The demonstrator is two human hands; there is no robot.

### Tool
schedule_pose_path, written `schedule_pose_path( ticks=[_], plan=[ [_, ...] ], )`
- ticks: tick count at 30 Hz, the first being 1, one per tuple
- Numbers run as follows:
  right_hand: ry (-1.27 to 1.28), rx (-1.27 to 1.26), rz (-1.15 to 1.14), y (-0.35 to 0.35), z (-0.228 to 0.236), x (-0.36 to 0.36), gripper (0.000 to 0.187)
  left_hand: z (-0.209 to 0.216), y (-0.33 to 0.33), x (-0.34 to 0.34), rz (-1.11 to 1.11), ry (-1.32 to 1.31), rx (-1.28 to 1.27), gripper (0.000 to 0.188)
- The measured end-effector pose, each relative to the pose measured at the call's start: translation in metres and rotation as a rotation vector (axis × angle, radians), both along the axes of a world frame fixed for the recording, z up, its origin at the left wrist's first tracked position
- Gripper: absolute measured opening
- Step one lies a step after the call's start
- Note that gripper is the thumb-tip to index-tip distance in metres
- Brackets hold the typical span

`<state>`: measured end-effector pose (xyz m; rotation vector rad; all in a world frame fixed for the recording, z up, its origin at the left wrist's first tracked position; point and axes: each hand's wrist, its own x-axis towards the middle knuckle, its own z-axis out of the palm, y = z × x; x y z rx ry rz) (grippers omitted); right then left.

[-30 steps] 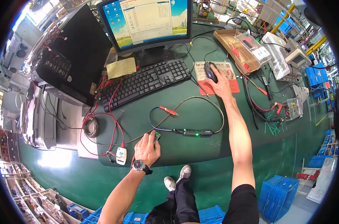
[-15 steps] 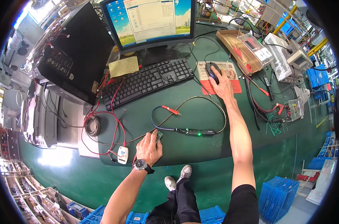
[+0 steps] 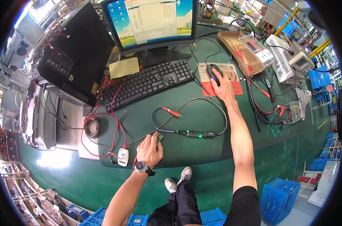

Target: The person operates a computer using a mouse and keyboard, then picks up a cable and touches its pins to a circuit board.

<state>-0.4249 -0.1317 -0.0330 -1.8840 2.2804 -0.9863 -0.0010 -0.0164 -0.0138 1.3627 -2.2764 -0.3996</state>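
Observation:
My right hand [image 3: 223, 88] rests over a black computer mouse [image 3: 214, 74] on a red and white mouse pad [image 3: 235, 87]. At the table's near edge, my left hand [image 3: 149, 151] presses its closed fingers on a small green circuit board [image 3: 160, 136]; part of the board is hidden beneath them. A white box-shaped adapter [image 3: 123, 157] with a red cable lies left of that hand. To its right, a slim black module [image 3: 196, 133] with lit green lights sits on a looped cable. A red-sleeved plug [image 3: 172, 111] lies inside the loop.
A monitor [image 3: 152, 22] and a black keyboard [image 3: 150, 83] stand at the back, beside a black computer case [image 3: 71, 52] and a yellow paper [image 3: 124, 68]. At right are a cardboard tray [image 3: 231, 48], loose cables and green screws [image 3: 276, 130]. Coiled wire [image 3: 92, 127] lies at left.

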Motion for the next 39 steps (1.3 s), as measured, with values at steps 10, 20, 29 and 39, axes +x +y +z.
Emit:
schedule_pose_path(
  ticks=[10, 20, 29, 39],
  plan=[
    [0.019, -0.005, 0.004, -0.002, -0.004, -0.003, 0.051, 0.002, 0.000, 0.000, 0.002, -0.009, 0.010, 0.046],
    [0.236, -0.055, -0.044, 0.000, -0.002, -0.002, 0.053, 0.001, 0.000, 0.000, -0.006, -0.001, 0.009, 0.047],
    [0.089, 0.001, -0.054, -0.001, 0.003, -0.002, 0.057, 0.001, 0.000, -0.002, -0.002, 0.000, -0.002, 0.046],
    [0.007, 0.014, -0.001, 0.001, 0.002, -0.001, 0.056, 0.000, -0.001, -0.001, -0.001, -0.015, 0.012, 0.045]
  ],
)
